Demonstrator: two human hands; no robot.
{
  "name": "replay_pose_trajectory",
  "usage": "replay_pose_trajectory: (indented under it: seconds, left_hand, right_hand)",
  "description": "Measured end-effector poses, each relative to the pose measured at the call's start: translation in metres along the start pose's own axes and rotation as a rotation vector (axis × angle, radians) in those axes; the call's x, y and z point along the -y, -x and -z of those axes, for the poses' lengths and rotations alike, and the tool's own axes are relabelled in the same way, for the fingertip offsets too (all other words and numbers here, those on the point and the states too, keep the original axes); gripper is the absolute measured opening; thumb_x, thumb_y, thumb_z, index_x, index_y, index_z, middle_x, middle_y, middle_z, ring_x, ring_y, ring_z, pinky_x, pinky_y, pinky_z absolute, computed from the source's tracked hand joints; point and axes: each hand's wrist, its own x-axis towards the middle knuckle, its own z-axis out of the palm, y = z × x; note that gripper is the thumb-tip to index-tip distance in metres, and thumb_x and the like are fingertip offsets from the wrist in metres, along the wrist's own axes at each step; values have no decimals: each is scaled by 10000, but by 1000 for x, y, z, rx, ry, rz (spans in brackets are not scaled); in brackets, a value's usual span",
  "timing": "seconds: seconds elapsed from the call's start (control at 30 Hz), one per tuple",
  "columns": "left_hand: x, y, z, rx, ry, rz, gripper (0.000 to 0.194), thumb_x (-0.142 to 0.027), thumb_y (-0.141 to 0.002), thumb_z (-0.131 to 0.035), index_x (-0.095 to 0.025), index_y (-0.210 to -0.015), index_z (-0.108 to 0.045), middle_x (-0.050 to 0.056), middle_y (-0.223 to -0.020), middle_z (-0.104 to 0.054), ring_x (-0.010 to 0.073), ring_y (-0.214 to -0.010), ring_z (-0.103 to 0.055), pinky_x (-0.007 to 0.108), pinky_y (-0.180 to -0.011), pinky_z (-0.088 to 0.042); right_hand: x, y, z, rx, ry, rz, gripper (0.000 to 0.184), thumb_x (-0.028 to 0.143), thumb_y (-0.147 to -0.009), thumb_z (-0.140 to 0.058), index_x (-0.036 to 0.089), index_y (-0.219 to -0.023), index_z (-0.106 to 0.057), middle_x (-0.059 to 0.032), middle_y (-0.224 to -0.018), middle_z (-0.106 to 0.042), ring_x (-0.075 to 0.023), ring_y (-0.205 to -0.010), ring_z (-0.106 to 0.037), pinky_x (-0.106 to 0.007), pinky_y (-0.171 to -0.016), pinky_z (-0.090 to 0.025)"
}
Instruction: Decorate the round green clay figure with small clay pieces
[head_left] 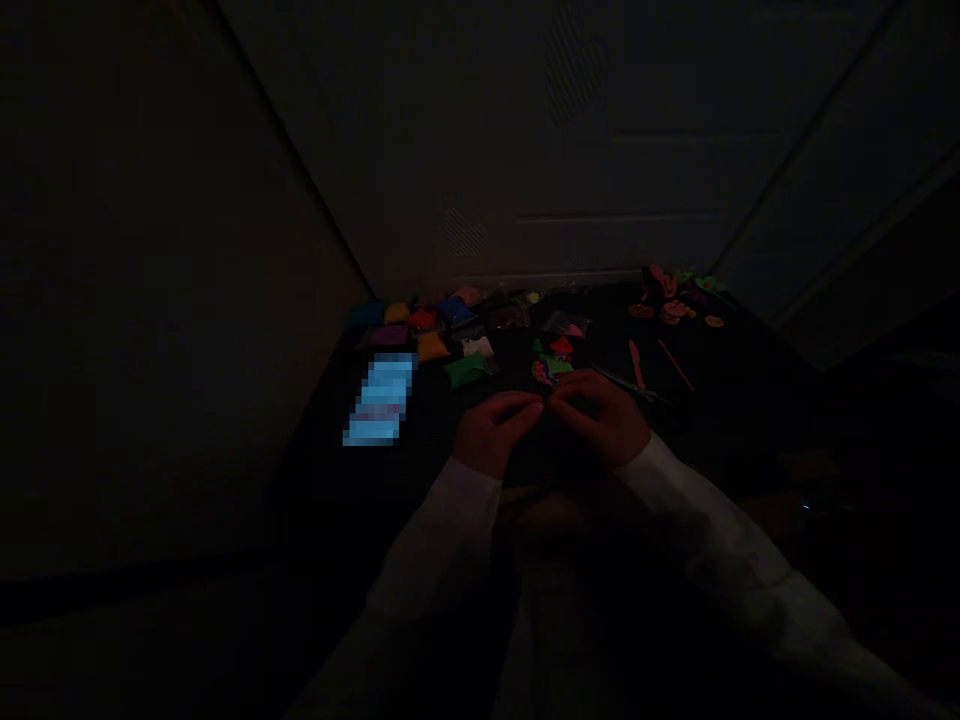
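We see two bare hands over the dark table, near the middle of its near edge. Our left hand (497, 432) has its thumb and pointing finger bent into a ring, with the tips pinched together. Our right hand (604, 415) makes the same kind of ring, and its tips come right beside the left ones. It is too dark for us to tell if a tiny thing sits in either pinch. The colorful clay shape (553, 372), with green, red and blue bits, lies just past the fingers of our right hand, around the middle of the table (420, 465). The scissors (651, 395) lie just to the right of that hand. The pink knife (637, 362) and the thin pink stick (676, 365) are close by, toward the right edge. The glowing phone (380, 398) lies near the left edge, and its screen is all blurry. The green packet (466, 371) is between the phone and the clay shape. The other little packets (424, 320), in red, blue, yellow, purple and orange, spread along the far left corner. A pile of bright little shapes (671, 310) sits by the far right corner.
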Motion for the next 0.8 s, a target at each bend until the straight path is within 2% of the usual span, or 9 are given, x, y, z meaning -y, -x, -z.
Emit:
replay_pose_trajectory:
  seconds: [0.3, 0.43, 0.53, 0.6, 0.73, 0.8]
  left_hand:
    - [1, 0, -4, -11, 130, 59, 265, -375, -603, -610, -172, -768, -648, 6, -770, -651, 148, -775, -574, 253, -742, -433]
    - [-3, 2, -3, -26, 224, 87, 250, -354, -603, -615, -165, -765, -641, 11, -755, -646, 126, -713, -571, 236, -681, -442]
    - [-13, 5, -2, -40, 314, 80, 247, -340, -601, -612, -158, -767, -628, 21, -759, -641, 111, -673, -564, 224, -632, -445]
    - [-21, 9, 0, -45, 393, 51, 205, -314, -597, -615, -168, -740, -624, 11, -764, -640, 97, -678, -562, 211, -639, -443]
    - [-32, 17, 0, 2, 552, -17, 95, -227, -609, -621, -182, -692, -630, -6, -730, -638, 82, -683, -559, 194, -652, -435]
    - [-35, 20, 0, 8, 549, -30, 79, -208, -621, -614, -183, -693, -632, -5, -733, -637, 88, -689, -557, 197, -645, -435]
  right_hand:
    - [3, 0, -1, -3, 7, 16, 97, 257, -732, -533, 186, -765, -589, -27, -844, -555, -126, -837, -520, -282, -798, -405]
    - [12, 2, 8, -42, 14, 10, 128, 265, -752, -510, 198, -835, -581, -28, -878, -561, -136, -867, -517, -299, -798, -410]
    - [4, 6, 28, -100, 74, -36, 154, 277, -765, -490, 213, -879, -571, -22, -906, -564, -147, -882, -516, -329, -814, -396]
    - [-13, 11, 48, -151, 146, -82, 150, 279, -769, -482, 216, -872, -571, -16, -884, -571, -145, -862, -524, -325, -807, -392]
    - [-52, 22, 89, -234, 293, -138, 157, 296, -745, -503, 212, -840, -597, -31, -811, -581, -130, -752, -539, -240, -641, -414]
    - [-53, 26, 100, -238, 309, -149, 160, 289, -749, -498, 212, -848, -598, -34, -793, -589, -124, -718, -545, -223, -596, -410]
